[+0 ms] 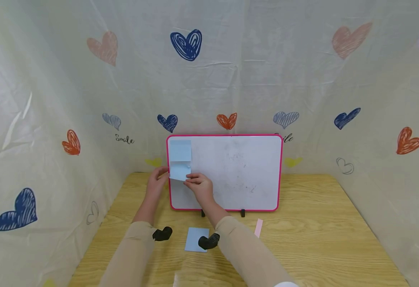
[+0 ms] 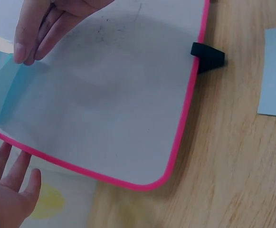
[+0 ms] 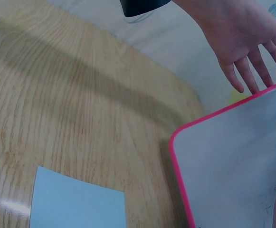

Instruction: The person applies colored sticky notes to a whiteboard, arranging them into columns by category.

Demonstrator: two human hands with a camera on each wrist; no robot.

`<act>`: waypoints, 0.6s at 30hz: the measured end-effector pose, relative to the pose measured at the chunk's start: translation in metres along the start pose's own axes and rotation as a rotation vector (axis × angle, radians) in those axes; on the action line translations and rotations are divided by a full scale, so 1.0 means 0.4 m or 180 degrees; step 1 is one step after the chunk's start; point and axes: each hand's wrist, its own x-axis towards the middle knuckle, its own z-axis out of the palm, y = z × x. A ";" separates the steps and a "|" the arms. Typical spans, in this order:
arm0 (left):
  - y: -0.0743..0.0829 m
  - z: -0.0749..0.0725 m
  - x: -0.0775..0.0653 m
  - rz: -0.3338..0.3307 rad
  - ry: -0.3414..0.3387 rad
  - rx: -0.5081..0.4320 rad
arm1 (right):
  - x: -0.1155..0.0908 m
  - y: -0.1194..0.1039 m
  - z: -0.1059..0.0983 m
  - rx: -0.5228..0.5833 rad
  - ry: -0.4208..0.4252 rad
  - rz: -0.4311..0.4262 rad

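A whiteboard (image 1: 234, 171) with a pink frame stands upright on the table. In its upper left corner sits one light blue sticky note (image 1: 180, 150). Directly below is a second blue sticky note (image 1: 178, 171), its lower part lifted off the board. My right hand (image 1: 202, 189) pinches that lower note near its bottom right corner. At the board's left edge is my left hand (image 1: 155, 184), fingers extended and spread, as the right wrist view (image 3: 249, 40) of this hand shows. Its fingertips reach behind the pink frame, and the thumb is near the note's left side.
Another blue sticky note (image 1: 192, 238) lies on the wooden table (image 1: 313, 223) in front of the board, partly covered by the right wrist's black camera (image 1: 209, 241). A pink paper strip (image 1: 258, 228) lies to its right. Black feet (image 1: 243, 213) support the board. A heart-patterned curtain (image 1: 249, 79) hangs behind.
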 end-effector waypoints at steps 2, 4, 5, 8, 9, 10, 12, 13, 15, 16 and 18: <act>-0.003 0.002 0.003 0.0023 -0.0031 -0.0025 | 0.001 0.000 -0.001 -0.0044 -0.0003 0.0001; -0.006 0.004 0.006 0.0034 -0.0068 -0.0037 | 0.002 0.000 -0.002 -0.0080 -0.0012 -0.0010; -0.008 0.005 0.008 0.0035 -0.0083 -0.0051 | 0.002 -0.001 -0.003 -0.0091 -0.0016 -0.0008; -0.009 0.007 0.013 -0.0004 -0.0090 -0.0044 | 0.002 -0.001 -0.004 -0.0098 -0.0040 -0.0015; -0.009 0.007 0.014 -0.0017 -0.0096 -0.0035 | 0.003 -0.001 -0.004 -0.0094 -0.0047 -0.0016; -0.009 0.007 0.015 -0.0026 -0.0096 -0.0012 | 0.003 -0.001 -0.004 -0.0093 -0.0051 -0.0017; -0.008 0.008 0.019 -0.0023 -0.0105 0.0021 | 0.004 0.001 -0.004 -0.0092 -0.0054 -0.0026; -0.008 0.009 0.021 -0.0020 -0.0112 0.0029 | 0.005 0.002 -0.004 -0.0097 -0.0055 -0.0026; -0.007 0.010 0.024 -0.0016 -0.0122 0.0048 | 0.005 0.004 -0.004 -0.0099 -0.0056 -0.0043; -0.007 0.012 0.025 -0.0017 -0.0123 0.0055 | 0.006 0.005 -0.004 -0.0103 -0.0056 -0.0047; -0.005 0.014 0.025 -0.0042 -0.0125 0.0047 | 0.006 0.007 -0.004 -0.0094 -0.0058 -0.0053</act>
